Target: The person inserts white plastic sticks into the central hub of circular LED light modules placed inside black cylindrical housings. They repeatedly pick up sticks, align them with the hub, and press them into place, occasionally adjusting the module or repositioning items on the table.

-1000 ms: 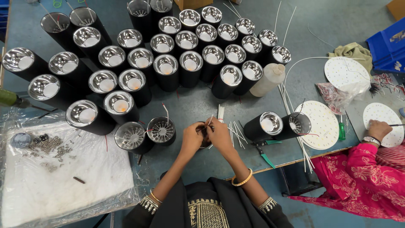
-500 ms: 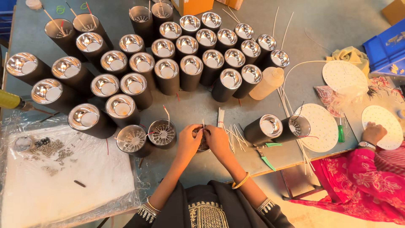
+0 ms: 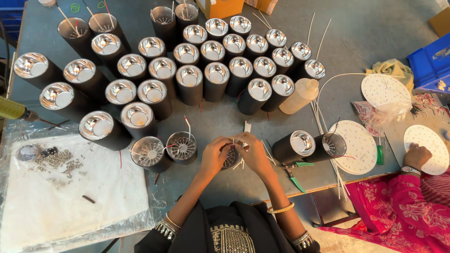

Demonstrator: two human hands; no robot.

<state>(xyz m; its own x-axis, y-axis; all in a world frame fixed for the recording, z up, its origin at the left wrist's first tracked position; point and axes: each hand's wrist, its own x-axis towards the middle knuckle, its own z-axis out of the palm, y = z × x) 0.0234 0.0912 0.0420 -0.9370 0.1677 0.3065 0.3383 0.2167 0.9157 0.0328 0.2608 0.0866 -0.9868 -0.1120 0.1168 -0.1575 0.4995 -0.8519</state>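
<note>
Grey worktable (image 3: 375, 28) crowded with black lamp cylinders (image 3: 187, 84); at six o'clock my left hand (image 3: 213, 157) and right hand (image 3: 255, 154) pinch one finned housing (image 3: 230, 158). Steady grip suits threading wires.

Bright, even overhead light — sharp focus, glare on the reflector cups (image 3: 187, 76) — edges bowed.

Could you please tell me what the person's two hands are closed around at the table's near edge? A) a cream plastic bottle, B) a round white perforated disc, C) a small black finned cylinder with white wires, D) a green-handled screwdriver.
C: the left hand and right hand meet around a small black finned cylinder with white wires; the cream plastic bottle lies untouched beyond them.
</note>
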